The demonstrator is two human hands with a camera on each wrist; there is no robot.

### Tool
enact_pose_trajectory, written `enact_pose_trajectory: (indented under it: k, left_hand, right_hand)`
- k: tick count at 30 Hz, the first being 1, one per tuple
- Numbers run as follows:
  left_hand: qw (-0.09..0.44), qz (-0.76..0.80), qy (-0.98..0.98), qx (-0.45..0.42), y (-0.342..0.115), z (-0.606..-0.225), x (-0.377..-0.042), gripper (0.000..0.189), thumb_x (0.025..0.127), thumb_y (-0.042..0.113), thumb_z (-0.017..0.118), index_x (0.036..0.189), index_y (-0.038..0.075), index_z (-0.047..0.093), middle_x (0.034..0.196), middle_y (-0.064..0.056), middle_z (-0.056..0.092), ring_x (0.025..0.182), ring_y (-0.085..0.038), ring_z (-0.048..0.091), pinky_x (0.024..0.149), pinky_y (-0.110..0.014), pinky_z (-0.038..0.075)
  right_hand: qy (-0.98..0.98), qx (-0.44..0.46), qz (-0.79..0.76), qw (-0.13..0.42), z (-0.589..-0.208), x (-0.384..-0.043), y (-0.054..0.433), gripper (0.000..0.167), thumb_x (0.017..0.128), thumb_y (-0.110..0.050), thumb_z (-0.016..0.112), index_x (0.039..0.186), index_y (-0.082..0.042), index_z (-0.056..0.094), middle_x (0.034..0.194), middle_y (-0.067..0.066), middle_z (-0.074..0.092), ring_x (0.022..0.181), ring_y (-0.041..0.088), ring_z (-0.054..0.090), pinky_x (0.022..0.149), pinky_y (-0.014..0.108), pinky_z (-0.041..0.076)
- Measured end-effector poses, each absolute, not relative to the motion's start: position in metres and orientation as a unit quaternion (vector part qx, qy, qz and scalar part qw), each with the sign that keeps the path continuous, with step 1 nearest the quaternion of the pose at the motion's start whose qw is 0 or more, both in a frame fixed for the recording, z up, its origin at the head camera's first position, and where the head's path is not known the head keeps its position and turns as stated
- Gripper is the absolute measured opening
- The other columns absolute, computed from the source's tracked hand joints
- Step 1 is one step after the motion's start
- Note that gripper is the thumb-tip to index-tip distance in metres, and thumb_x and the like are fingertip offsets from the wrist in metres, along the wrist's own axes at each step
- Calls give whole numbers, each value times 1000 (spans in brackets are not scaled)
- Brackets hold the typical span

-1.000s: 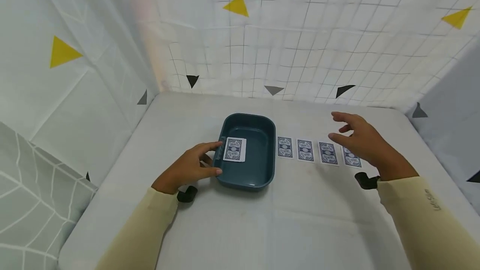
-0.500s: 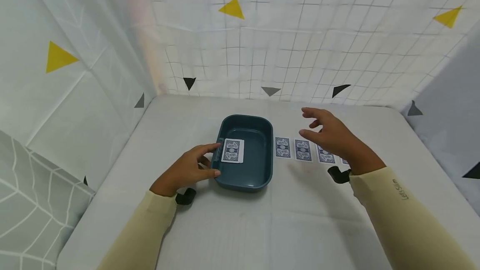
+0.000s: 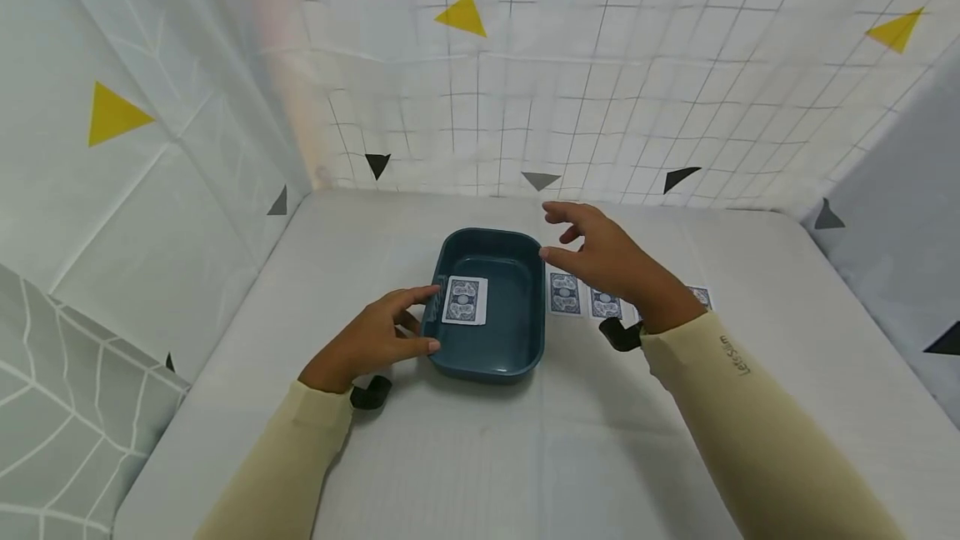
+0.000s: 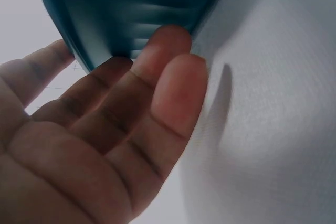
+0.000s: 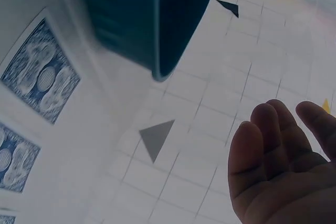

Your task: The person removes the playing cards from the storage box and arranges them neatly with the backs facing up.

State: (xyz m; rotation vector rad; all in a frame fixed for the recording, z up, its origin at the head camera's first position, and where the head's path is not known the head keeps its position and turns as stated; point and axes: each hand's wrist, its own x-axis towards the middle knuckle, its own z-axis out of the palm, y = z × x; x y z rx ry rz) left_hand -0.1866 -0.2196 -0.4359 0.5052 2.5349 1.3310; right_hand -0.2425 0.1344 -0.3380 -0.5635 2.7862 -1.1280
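Laying two pale yellow sleeves over the near part of a white-covered table (image 3: 450,465), the left sleeve (image 3: 281,448) plain to the eye and the right sleeve (image 3: 750,415) bearing small dark lettering. Wearing a black device at each wrist, left (image 3: 371,392) and right (image 3: 620,334).

Resting the left hand (image 3: 382,332) against the outer left wall of a dark teal tray (image 3: 513,319), with thumb and fingers spread and loosely bent, touching near the rim with the index fingertip and having nothing in its grasp. Placing the thumb tip at the same wall, with contact too unclear to tell.

Containing, on the tray's left side, a small stack of cards (image 3: 461,301), lying flat and showing a blue-patterned back.

Showing a row of similar cards on the table to the right of the tray: a first card (image 3: 565,293) just beside it, a second card (image 3: 606,304) partly covered, and, past the right wrist, another card (image 3: 699,296) partly hidden.

Holding the right hand (image 3: 607,252) raised by the tray's right rim, near the far corner, with thumb and fingers well parted, gently curved and holding nothing.

Rising behind the table as a white grid-lined backdrop (image 3: 637,107), bearing black and grey triangles low down and yellow triangles (image 3: 463,15) higher up.
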Motion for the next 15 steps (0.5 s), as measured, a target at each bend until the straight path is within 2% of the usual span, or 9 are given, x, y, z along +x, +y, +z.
enact_pose_trajectory:
  k: [5,15]
  left_hand:
    - [117,454,866,172,-220,-436,-188,87,91,36,88,164,21,45,154,-6,53,109,-23,65,93,-43,59]
    - [118,449,871,160,-218,-433,-185,84,92,30,88,164,22,46,153,-5,54,109,-24,65,93,-44,59]
  right_hand:
    - [906,-195,-373,37,-337,-247,117,71,103,-28,70,166,-15,39,160,9,48,135,32,52,103,57,54]
    - [883,-214,-413,64,-340,-250,90,71,105,-30,70,167,-16,38,160,6,49,133,29,52,100,52,55]
